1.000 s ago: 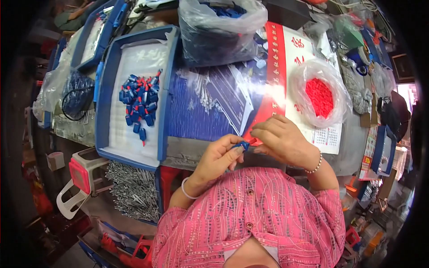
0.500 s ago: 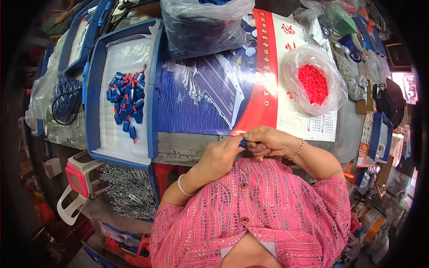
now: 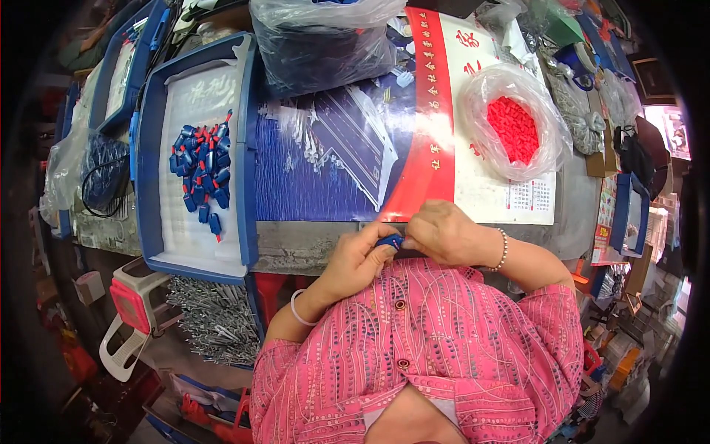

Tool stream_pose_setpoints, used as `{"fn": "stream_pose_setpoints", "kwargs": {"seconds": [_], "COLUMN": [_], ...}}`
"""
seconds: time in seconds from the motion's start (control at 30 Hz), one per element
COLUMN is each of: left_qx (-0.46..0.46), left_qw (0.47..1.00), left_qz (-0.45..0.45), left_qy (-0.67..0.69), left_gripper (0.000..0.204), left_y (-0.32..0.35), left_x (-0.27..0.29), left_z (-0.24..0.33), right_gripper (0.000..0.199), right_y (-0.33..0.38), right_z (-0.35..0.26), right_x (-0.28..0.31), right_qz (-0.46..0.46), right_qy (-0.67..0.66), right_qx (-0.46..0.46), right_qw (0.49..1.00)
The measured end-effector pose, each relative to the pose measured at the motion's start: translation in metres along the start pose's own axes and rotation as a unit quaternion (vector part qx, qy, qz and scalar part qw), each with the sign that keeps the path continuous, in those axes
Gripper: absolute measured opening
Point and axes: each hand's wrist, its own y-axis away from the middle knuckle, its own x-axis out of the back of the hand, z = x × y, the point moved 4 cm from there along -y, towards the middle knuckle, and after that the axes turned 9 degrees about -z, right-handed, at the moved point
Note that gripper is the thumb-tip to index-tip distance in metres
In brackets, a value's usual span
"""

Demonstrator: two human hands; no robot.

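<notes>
My left hand (image 3: 358,259) pinches a small blue plastic piece (image 3: 390,241) between thumb and fingers, just off the table's front edge. Against the right end of that piece press the closed fingertips of my right hand (image 3: 444,235); what lies inside them is hidden. To the left, a blue tray (image 3: 251,192) lined with white sheet bears a heap of blue pieces with red tips (image 3: 200,166). On the right stands an open clear bag (image 3: 479,152) of small red plastic parts (image 3: 514,129). Thin silvery pieces (image 3: 302,137) lie on the poster (image 3: 296,196).
A large clear bag (image 3: 325,55) of dark blue parts stands at the back. Below the tray, a container holds many thin metal rods (image 3: 214,318). A red and white stool (image 3: 132,305) is at lower left. More bags (image 3: 580,122) crowd the right edge.
My right hand has shifted slightly right and turned, its fingers now curled in. The blue piece shows more plainly in my left hand. The view has shifted slightly.
</notes>
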Motion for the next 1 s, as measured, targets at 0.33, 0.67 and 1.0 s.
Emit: {"fn": "stream_pose_setpoints", "kwargs": {"seconds": [0.33,0.67,1.0], "left_qx": [-0.17,-0.041,-0.036], "left_qw": [0.936,0.967,0.969], "left_qz": [0.132,0.086,0.088], "left_qy": [-0.279,0.236,0.229], "left_gripper": [0.02,0.022,0.021], "left_y": [-0.009,-0.001,0.0], "left_x": [0.006,0.025,0.011], "left_z": [-0.005,-0.001,0.006], "right_gripper": [0.038,0.02,0.022], "right_y": [0.003,-0.016,-0.043], "right_z": [0.027,-0.095,-0.139], "right_x": [-0.028,0.081,0.105], "right_qz": [-0.099,-0.083,-0.193], "right_qy": [-0.631,-0.166,-0.433], "right_qx": [-0.349,0.225,0.184], "right_qw": [0.686,0.956,0.861]}}
